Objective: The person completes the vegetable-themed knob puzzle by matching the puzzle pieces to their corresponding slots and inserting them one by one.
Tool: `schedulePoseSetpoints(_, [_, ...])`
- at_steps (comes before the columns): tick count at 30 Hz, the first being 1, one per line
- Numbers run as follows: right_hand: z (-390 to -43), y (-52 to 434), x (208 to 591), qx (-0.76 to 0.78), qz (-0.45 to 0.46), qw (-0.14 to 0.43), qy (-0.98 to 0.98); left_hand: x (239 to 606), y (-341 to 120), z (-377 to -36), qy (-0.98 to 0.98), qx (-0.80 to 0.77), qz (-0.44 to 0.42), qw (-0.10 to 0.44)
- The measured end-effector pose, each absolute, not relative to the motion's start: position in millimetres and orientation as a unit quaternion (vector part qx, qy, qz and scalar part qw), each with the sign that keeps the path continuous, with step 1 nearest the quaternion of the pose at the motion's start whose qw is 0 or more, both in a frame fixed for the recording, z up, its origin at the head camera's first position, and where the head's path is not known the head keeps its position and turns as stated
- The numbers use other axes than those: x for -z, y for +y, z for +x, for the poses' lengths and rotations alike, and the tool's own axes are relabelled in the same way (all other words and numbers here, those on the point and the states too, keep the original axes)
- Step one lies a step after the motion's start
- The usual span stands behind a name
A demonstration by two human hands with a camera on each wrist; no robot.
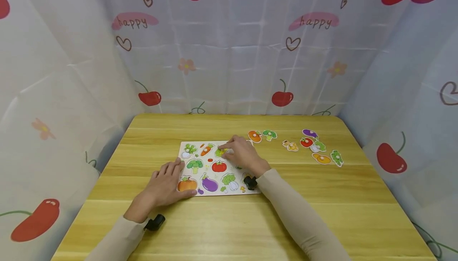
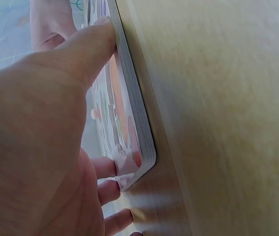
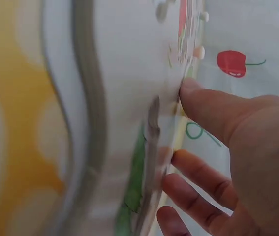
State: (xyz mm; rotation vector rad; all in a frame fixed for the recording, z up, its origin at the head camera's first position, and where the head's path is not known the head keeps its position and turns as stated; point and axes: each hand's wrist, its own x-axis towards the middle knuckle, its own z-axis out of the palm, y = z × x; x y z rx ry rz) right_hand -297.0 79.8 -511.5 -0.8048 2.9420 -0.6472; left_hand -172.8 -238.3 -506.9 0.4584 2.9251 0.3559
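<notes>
A white vegetable puzzle board [image 1: 214, 192] lies on the table. My left hand [image 1: 162, 185] rests over its near left corner, thumb on the front edge and fingers along the left side. At the board's far edge, my right hand [image 1: 245, 155] pinches a green and yellow vegetable piece [image 1: 220, 152]; the fingers partly cover it, so its kind is unclear. Beside it are a carrot piece [image 1: 206, 149] and a radish piece [image 1: 189, 150], both with knobs. Printed pictures show on the board, among them a broccoli [image 1: 195, 166], a tomato [image 1: 219, 166] and an eggplant [image 1: 209, 184].
Loose pieces lie to the right: a pumpkin [image 1: 254, 136], a broccoli piece [image 1: 269, 135], a yellowish piece [image 1: 290, 145], an eggplant piece [image 1: 309, 133], a tomato piece [image 1: 306, 142], a cabbage [image 1: 318, 146], an orange-yellow oval [image 1: 321, 158] and a green leafy piece [image 1: 336, 158]. Curtains surround the wooden table [image 1: 229, 229].
</notes>
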Motion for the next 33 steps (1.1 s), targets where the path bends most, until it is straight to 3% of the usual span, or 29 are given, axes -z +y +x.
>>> schedulePoseSetpoints(18, [-293.7, 83.0, 500.6, 0.124, -0.322, 0.042, 0.938, 505.4, -239.2, -172.9, 0.977, -0.120, 0.153, 0.085])
schedulePoseSetpoints(33, [-292.3, 84.4, 502.7, 0.200, -0.309, 0.042, 0.929, 506.3, -238.9, -171.9, 0.976, -0.126, 0.157, 0.079])
